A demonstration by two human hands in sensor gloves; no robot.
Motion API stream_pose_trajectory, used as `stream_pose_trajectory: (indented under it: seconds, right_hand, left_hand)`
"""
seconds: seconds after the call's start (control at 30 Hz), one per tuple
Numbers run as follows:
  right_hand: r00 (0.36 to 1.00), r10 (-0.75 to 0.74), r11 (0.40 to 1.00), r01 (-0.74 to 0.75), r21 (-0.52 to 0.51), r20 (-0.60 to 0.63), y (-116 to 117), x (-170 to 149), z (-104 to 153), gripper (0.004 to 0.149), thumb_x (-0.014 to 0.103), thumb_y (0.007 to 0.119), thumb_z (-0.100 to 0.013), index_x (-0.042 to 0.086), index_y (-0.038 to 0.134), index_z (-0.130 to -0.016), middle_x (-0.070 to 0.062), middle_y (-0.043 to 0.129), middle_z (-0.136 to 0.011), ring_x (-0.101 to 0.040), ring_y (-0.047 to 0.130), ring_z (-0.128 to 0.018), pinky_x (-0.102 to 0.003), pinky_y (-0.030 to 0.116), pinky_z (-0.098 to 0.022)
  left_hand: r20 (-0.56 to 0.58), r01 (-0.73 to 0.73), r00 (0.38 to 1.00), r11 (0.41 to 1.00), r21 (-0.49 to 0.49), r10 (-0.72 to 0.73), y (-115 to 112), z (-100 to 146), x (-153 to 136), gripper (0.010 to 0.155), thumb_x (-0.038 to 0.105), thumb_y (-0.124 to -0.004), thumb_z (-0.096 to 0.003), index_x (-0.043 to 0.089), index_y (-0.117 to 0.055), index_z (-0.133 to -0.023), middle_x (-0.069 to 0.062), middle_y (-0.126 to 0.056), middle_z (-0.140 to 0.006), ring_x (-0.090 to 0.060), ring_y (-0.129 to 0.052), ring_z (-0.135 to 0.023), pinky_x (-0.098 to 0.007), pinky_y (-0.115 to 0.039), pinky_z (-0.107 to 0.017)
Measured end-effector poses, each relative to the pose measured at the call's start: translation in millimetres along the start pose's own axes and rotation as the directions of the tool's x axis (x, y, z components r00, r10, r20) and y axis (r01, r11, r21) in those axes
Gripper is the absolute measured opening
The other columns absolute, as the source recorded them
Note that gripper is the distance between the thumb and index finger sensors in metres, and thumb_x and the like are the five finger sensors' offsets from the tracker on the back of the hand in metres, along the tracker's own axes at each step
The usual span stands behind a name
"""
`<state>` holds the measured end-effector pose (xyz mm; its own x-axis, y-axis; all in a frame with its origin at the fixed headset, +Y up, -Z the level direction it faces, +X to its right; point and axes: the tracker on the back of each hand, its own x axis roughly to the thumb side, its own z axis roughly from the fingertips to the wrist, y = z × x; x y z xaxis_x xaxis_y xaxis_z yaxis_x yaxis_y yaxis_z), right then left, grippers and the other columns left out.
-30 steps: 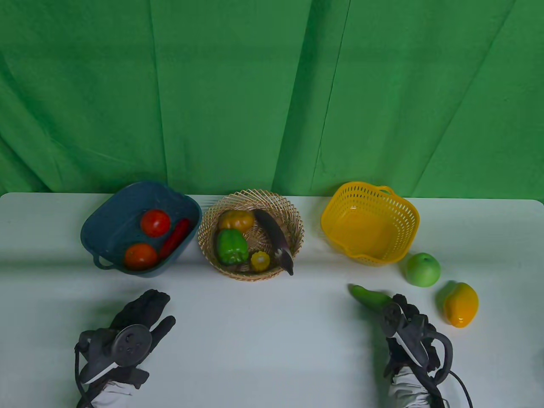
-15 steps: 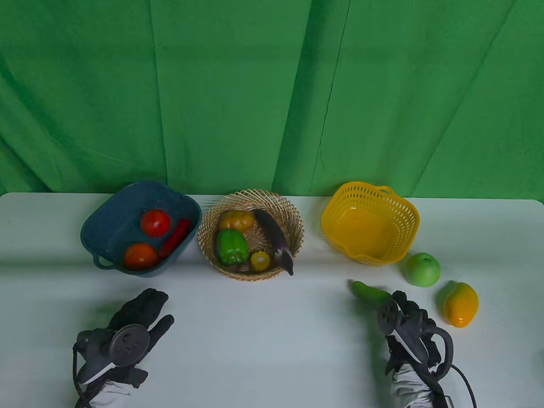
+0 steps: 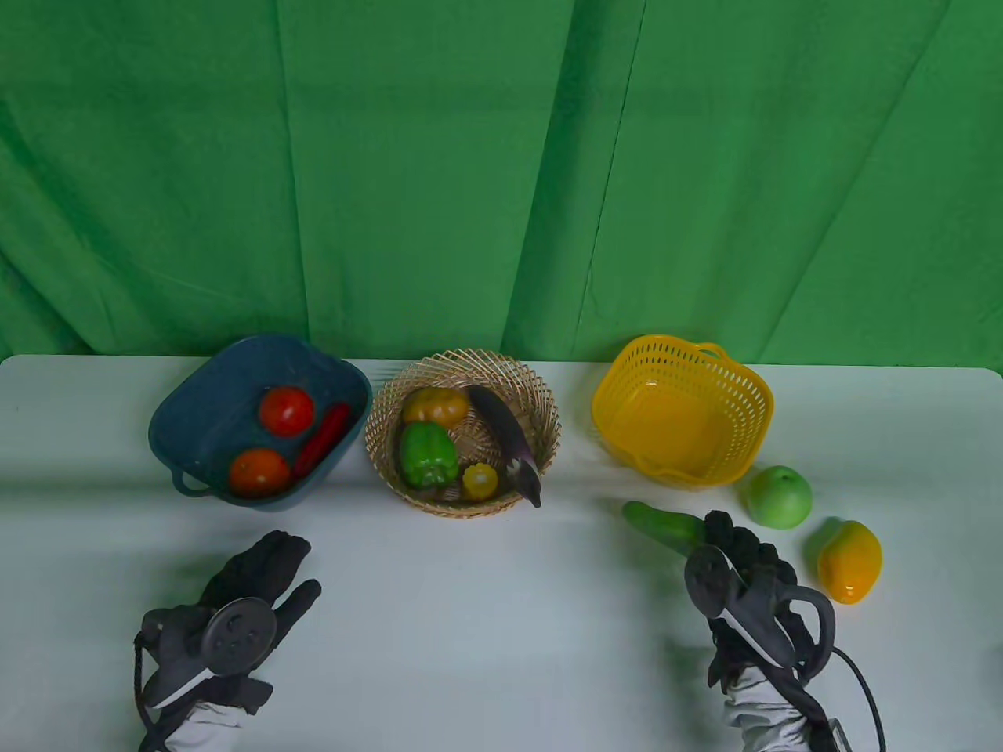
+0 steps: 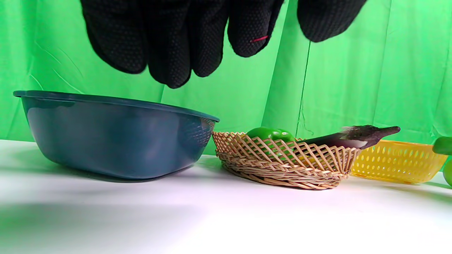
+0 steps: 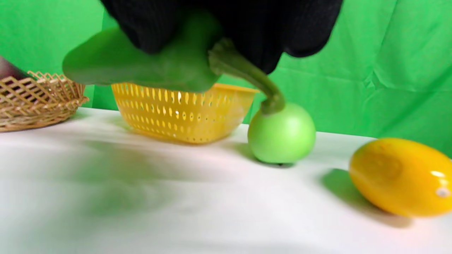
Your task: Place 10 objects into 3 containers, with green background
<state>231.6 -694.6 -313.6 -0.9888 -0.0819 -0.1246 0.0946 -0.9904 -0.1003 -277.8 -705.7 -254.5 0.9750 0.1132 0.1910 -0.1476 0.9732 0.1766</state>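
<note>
My right hand (image 3: 729, 540) grips a long green chili pepper (image 3: 662, 523) by its stem end and holds it above the table, just in front of the empty yellow basket (image 3: 748, 399); the pepper (image 5: 148, 63) fills the top of the right wrist view. A green apple (image 3: 778, 497) and a yellow mango (image 3: 850, 561) lie on the table right of that hand. My left hand (image 3: 262, 564) hovers open and empty in front of the blue bowl (image 3: 188, 407), its fingers (image 4: 169, 46) hanging loose.
The blue bowl holds two tomatoes (image 3: 286, 410) and a red chili (image 3: 321, 437). The wicker basket (image 3: 548, 407) holds a green bell pepper (image 3: 427, 456), an orange pepper (image 3: 435, 406), a small yellow piece (image 3: 479, 481) and an eggplant (image 3: 508, 439) that overhangs its rim. A green cloth hangs behind.
My right hand has lifted the green chili pepper and carried it forward and left toward the yellow basket. The left hand has barely moved.
</note>
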Motion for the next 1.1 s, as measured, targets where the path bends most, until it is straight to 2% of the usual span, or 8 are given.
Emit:
stream_pose_trajectory:
  seconds: [0.3,0.5,0.8,1.1]
  right_hand:
    - [0.999,0.005,0.999,-0.007,-0.045,-0.035,-14,12,-32,0.06,0.032,0.071,-0.058,0.015,0.049,-0.112,-0.018,0.07,-0.106,-0.041,0.079,-0.082,-0.056,0.066,-0.067]
    - [0.995,0.017,0.998,-0.022,-0.056,-0.095,-17,18,-64,0.061,0.032,0.071,-0.058,0.015,0.049,-0.112,-0.017,0.07,-0.106,-0.041,0.078,-0.082,-0.055,0.065,-0.068]
    - [0.984,0.068,0.998,-0.07,-0.003,-0.167,-9,38,-106,0.06,0.032,0.071,-0.058,0.017,0.048,-0.112,-0.016,0.069,-0.107,-0.04,0.077,-0.084,-0.056,0.064,-0.069]
    - [0.977,0.12,0.993,-0.116,0.032,-0.177,3,57,-125,0.059,0.033,0.069,-0.059,0.019,0.048,-0.113,-0.015,0.067,-0.109,-0.04,0.076,-0.087,-0.058,0.061,-0.071]
  left_hand:
    - [-0.012,0.003,1.0,1.0,0.012,-0.003,2,1,-3,0.063,0.059,-0.063,-0.0565,0.027,-0.063,-0.111,-0.013,-0.078,-0.111,-0.034,-0.089,-0.094,-0.053,-0.077,-0.063]
    - [-0.022,-0.002,1.0,1.0,0.02,0.002,3,1,-6,0.063,0.059,-0.063,-0.0564,0.027,-0.063,-0.111,-0.013,-0.078,-0.111,-0.034,-0.089,-0.093,-0.053,-0.077,-0.063]
    - [-0.042,0.002,0.999,1.0,0.03,0.0,6,2,-10,0.063,0.059,-0.063,-0.0564,0.027,-0.063,-0.111,-0.013,-0.078,-0.111,-0.034,-0.089,-0.094,-0.053,-0.077,-0.063]
    - [-0.054,0.008,0.999,1.0,0.021,-0.007,6,2,-13,0.063,0.059,-0.063,-0.0564,0.027,-0.063,-0.111,-0.012,-0.078,-0.111,-0.034,-0.089,-0.094,-0.053,-0.077,-0.063]
